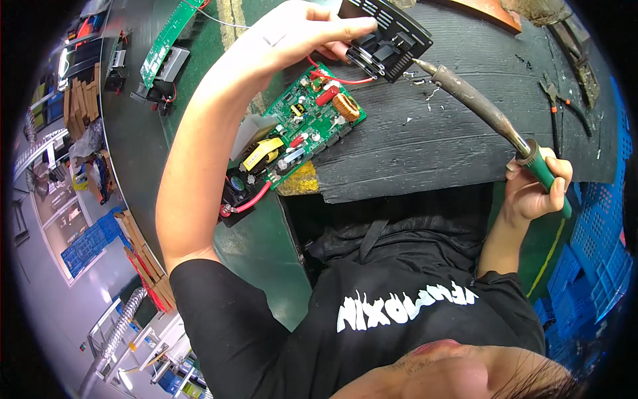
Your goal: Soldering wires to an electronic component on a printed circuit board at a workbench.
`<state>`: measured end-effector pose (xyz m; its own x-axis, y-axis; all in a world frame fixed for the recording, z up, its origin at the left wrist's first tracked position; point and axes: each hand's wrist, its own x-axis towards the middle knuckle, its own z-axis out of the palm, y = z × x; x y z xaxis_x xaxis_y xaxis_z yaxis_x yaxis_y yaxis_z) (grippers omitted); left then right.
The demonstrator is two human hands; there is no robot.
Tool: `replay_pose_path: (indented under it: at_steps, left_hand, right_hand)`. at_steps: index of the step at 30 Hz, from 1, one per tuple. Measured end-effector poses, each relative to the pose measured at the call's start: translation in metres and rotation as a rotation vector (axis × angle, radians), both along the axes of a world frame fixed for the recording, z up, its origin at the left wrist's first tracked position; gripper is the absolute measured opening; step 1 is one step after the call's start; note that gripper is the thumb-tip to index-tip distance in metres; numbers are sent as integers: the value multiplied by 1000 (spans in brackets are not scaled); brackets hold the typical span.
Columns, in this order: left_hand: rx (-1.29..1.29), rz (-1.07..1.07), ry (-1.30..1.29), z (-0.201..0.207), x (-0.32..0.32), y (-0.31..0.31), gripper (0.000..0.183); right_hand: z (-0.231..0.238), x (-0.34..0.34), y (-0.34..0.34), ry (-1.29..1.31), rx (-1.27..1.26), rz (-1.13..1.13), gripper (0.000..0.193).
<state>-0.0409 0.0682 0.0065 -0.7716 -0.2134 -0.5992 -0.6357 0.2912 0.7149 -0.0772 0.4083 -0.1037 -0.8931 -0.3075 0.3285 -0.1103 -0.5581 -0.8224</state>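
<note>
Green circuit board (pixel 318 123): resting on the tabletop (pixel 412 156). Beyond it, left hand (pixel 296 32): fingers closing on a black slotted panel (pixel 391 38). Right of it, right hand (pixel 533 191): fingers wrapping a soldering iron (pixel 480 108) by its green handle, tip pointing at the panel, contact unclear. Farther right: pliers (pixel 552 95) lying.
</note>
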Motion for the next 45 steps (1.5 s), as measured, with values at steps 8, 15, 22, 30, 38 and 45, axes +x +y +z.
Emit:
replay_pose_path:
  at_steps: [8, 15, 22, 30, 38, 45]
  left_hand:
    - [73, -59, 22, -2, 1, -11, 22]
    - [115, 109, 220, -10, 9, -13, 10]
    - [-17, 120, 349, -25, 13, -15, 14]
    - [-99, 62, 309, -17, 36, -8, 40]
    - [4, 79, 507, -29, 67, -22, 13]
    - [-632, -314, 975, -19, 57, -9, 13]
  right_hand:
    - [-1, -2, 1, 4, -4, 8, 37]
    - [-1, -3, 3, -6, -2, 8, 36]
    - [0, -3, 1, -12, 6, 14, 36]
    - [-1, -3, 4, -25, 5, 19, 36]
    - [0, -2, 0, -26, 12, 8, 35]
    - [0, -1, -1, -22, 19, 29, 35]
